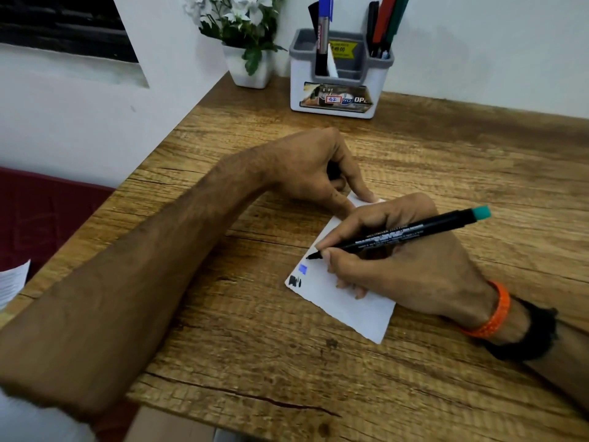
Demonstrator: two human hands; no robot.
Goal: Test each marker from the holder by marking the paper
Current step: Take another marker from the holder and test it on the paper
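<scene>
A small white paper point(360, 307) lies on the wooden table point(446, 148), with a blue mark point(302, 269) and a black mark point(294, 280) near its left edge. My right hand point(408, 269) rests on the paper and grips a black marker point(408, 232) with a teal end, its tip touching the paper's left edge above the blue mark. My left hand point(306, 164) presses a fingertip on the paper's far corner, its other fingers curled around a small dark thing that looks like a cap. The white and grey holder point(338, 90) stands at the back with several markers in it.
A white pot of flowers point(248, 68) stands left of the holder, against the wall. The table's left edge runs diagonally; beyond it are a maroon surface point(41, 212) and a printed sheet point(12, 282). My right wrist wears an orange band point(490, 314).
</scene>
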